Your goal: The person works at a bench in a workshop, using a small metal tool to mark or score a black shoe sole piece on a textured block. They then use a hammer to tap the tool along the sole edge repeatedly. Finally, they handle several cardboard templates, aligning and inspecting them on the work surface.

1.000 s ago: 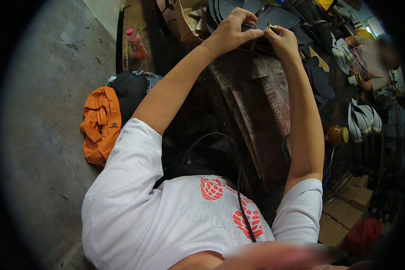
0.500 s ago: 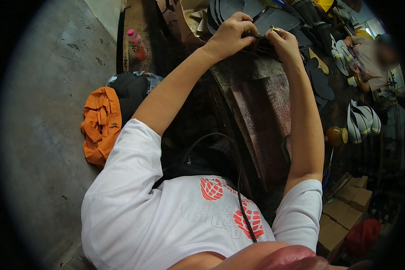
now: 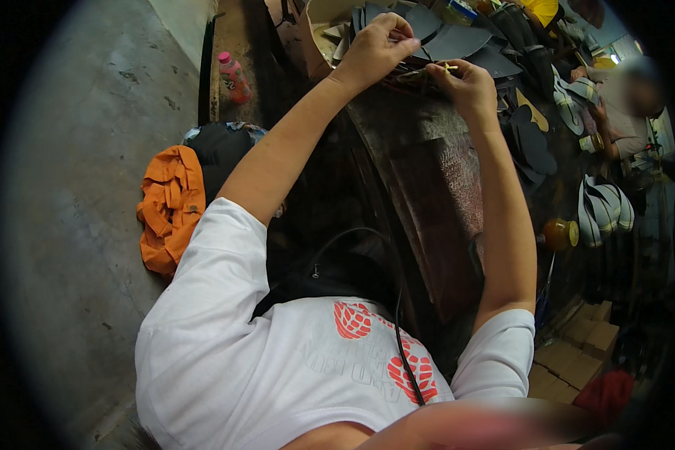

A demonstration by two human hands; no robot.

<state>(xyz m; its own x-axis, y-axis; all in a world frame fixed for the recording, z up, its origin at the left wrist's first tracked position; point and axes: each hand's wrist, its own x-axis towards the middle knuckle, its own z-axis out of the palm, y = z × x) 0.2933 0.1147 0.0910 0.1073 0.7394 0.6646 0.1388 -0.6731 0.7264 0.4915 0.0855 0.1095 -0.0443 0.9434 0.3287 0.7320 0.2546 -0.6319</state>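
Observation:
At the top of the picture my left hand [image 3: 380,51] is closed in a pinch. A thin dark strip [image 3: 427,53] seems to run from its fingertips toward the other hand. My right hand [image 3: 469,86], a little lower and to the right, pinches a small pale-yellow piece [image 3: 448,68], too small to name. Below and between the hands lies a loose clump of thin strips [image 3: 411,76], partly hidden. Dark flat cut sheets [image 3: 457,40] are piled just beyond both hands.
A cardboard box [image 3: 319,37] stands beyond my left hand. A pink-capped bottle [image 3: 235,77] and orange cloth [image 3: 172,202] are on the left. Pale sandal-like pieces [image 3: 606,210], an amber jar [image 3: 560,235], cardboard boxes [image 3: 570,358] and another person [image 3: 626,112] are at right.
My hands have drawn apart: the left has moved up and slightly left, the right slightly down. The dark strip between them shows now.

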